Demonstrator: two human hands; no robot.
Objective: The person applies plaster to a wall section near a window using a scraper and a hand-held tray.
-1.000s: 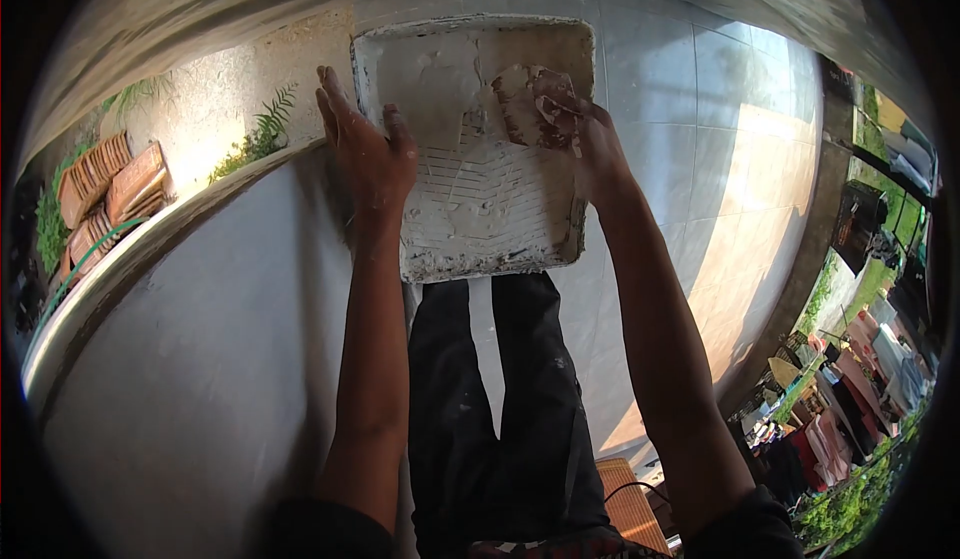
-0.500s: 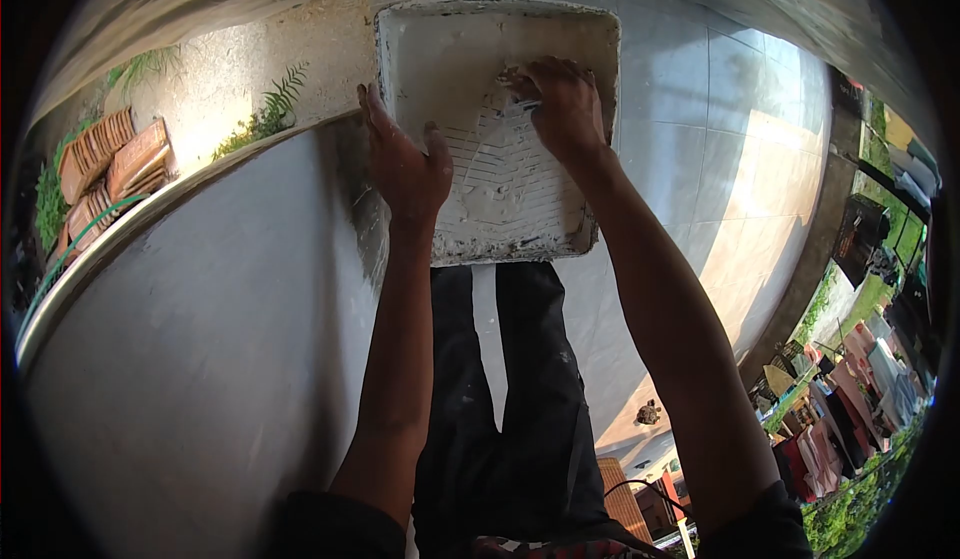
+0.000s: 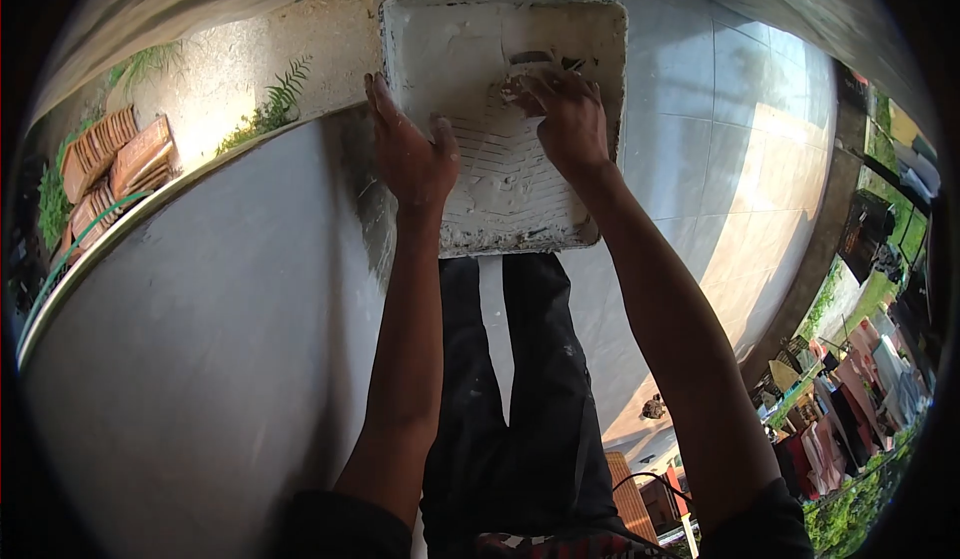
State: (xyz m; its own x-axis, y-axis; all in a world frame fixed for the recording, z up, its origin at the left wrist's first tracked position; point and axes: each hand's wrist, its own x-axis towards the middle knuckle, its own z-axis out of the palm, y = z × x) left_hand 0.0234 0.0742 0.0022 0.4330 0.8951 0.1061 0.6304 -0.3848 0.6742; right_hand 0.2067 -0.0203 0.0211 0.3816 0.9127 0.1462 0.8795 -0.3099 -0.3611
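Note:
A paint tray (image 3: 480,221), square and coated with whitish paint, spans the upper middle of the head view; ridges show on its lower half. My left hand (image 3: 415,159) is at the tray's left wall, fingers stretched along the outside and thumb over the inner side. Inside the tray's right half, my right hand (image 3: 575,124) has its fingers curled together around something pale and paint-smeared that I cannot make out. Dark patches (image 3: 530,58) show just beyond those fingers. Paint marks the fingertips of both hands.
My dark trousers (image 3: 540,359) reach down behind the tray. A pale wall surface (image 3: 200,339) fills the left side, with stacked roof tiles (image 3: 140,155) and a fern (image 3: 275,99) past its edge. Clothes (image 3: 850,379) hang at the right.
The tray and both hands sit slightly higher and farther right in the view. Dark patches now show beyond my right fingers, which have shifted a little downward within the tray.

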